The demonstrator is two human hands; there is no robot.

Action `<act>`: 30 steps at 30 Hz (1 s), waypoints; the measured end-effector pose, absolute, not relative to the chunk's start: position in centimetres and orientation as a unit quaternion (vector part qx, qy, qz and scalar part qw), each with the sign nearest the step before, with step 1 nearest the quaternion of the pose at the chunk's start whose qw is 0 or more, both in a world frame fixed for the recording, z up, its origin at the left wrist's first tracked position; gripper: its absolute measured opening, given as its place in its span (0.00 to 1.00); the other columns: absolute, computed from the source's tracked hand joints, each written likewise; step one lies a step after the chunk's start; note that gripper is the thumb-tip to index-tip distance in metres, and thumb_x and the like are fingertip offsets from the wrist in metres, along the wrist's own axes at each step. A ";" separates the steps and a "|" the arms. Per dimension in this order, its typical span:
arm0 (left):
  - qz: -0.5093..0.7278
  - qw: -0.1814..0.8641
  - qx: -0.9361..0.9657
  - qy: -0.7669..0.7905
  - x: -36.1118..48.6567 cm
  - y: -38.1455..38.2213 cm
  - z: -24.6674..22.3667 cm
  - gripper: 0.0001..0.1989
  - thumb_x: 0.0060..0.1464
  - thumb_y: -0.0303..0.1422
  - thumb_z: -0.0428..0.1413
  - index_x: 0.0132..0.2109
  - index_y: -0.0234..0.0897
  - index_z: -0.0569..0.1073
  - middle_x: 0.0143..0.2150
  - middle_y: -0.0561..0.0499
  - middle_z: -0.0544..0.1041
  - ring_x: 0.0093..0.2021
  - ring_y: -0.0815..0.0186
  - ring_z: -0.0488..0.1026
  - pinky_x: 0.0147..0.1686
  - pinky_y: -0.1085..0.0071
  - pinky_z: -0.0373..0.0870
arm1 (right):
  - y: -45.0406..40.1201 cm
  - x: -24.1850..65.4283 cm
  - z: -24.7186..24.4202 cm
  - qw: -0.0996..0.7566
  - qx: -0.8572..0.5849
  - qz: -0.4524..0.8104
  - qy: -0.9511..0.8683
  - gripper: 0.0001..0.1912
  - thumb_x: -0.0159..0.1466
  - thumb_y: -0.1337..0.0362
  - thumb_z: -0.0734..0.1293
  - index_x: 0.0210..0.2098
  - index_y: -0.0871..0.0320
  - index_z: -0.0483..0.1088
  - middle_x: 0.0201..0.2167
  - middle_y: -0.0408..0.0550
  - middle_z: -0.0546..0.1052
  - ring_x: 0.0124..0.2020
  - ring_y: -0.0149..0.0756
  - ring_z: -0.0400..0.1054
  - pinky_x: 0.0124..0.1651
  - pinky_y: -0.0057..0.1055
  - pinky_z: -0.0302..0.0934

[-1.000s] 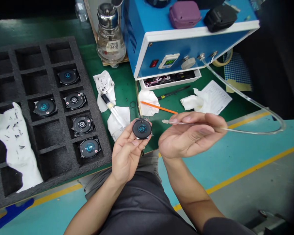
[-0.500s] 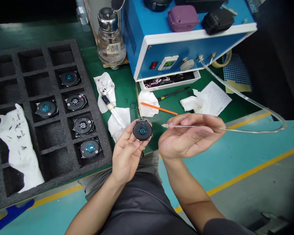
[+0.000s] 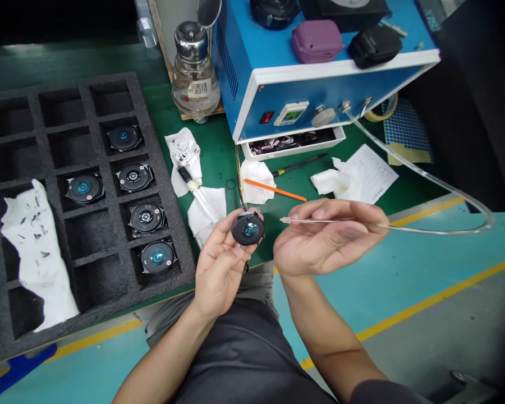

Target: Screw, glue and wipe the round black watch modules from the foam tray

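Observation:
My left hand (image 3: 219,268) grips a round black watch case (image 3: 248,229) by its edges, its sensor side with a teal ring facing up. To the right, my right hand (image 3: 326,241) is closed around a thin clear tube (image 3: 404,228). The tube's small pale tip (image 3: 284,220) points left at the watch case, a short gap away from it. From my right hand the tube loops back to a port on the blue machine (image 3: 303,101). Several similar watch cases (image 3: 157,256) lie in pockets of the black foam tray (image 3: 139,289) on the left.
An alcohol bottle (image 3: 196,84) stands beside the machine. Stained wipes (image 3: 206,210), an orange stick (image 3: 275,189), a black pen-like tool (image 3: 301,164) and a paper sheet (image 3: 372,174) lie on the green mat. A marked white cloth (image 3: 37,252) covers part of the tray. Earbud cases (image 3: 317,41) sit atop the machine.
The watch case in my left hand has shifted slightly right and down and is turned a little. My right hand and the tube hold almost the same place. The whole view has shifted slightly.

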State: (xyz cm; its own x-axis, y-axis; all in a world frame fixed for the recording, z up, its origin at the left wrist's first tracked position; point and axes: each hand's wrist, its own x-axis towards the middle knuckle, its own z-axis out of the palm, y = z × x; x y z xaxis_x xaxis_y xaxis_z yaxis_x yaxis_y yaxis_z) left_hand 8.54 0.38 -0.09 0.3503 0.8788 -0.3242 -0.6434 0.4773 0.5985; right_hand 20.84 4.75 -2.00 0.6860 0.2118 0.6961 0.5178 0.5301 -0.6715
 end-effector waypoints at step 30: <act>0.484 0.805 0.193 0.284 8.4 0.4 -0.1 0.22 0.53 0.22 0.59 0.53 0.45 0.80 0.57 0.49 0.82 0.63 0.57 0.75 0.60 0.63 0.72 | 4.8 20.9 -1.6 0.815 -0.426 -0.082 -0.384 0.08 0.73 0.58 0.61 0.43 0.51 0.71 0.25 0.37 0.62 0.16 0.25 0.55 0.16 0.24 0.55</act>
